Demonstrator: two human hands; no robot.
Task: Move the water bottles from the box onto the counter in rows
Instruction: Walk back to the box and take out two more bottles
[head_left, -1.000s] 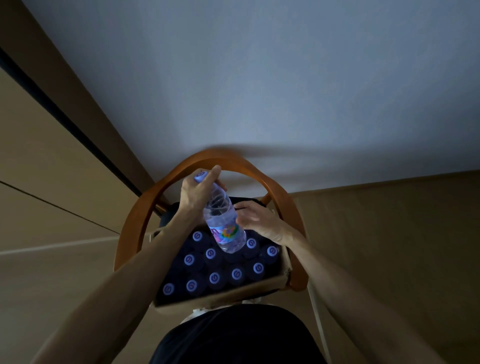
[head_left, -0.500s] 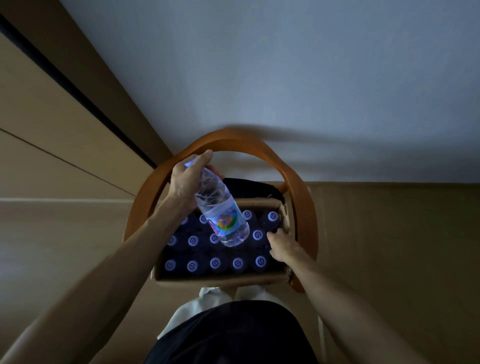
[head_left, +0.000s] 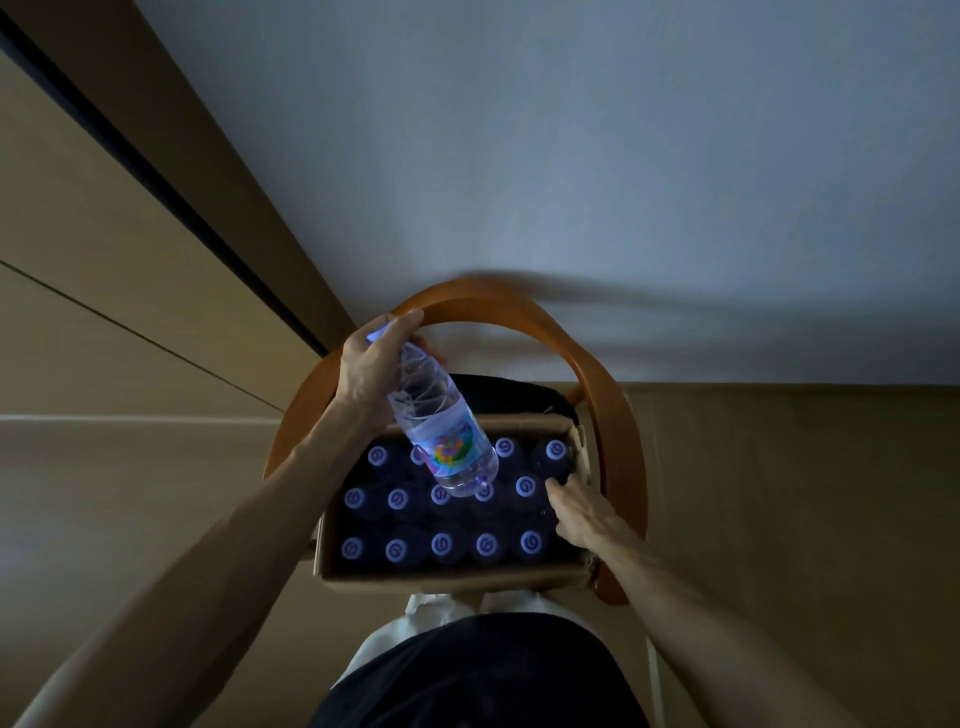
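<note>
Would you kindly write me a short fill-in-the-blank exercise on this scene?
1. The left hand grips a bottle near its ____.
2. The box sits on a ____ with a curved wooden back.
3. The right hand reaches into the box's ____ side.
4. The held bottle is ____, not upright.

Missing: cap; chair; right; tilted

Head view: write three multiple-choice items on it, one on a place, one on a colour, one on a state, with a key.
1. Where does the cardboard box sit?
A. on a wooden chair
B. on the floor
C. on a shelf

2. What colour are the bottle caps in the box?
A. red
B. pale blue-white
C. green

3. How is the lifted water bottle held?
A. by both hands
B. by the right hand
C. by the left hand

Key: A, the curved chair back rings the box; B, the caps glow pale; C, the left hand grips its neck.
</note>
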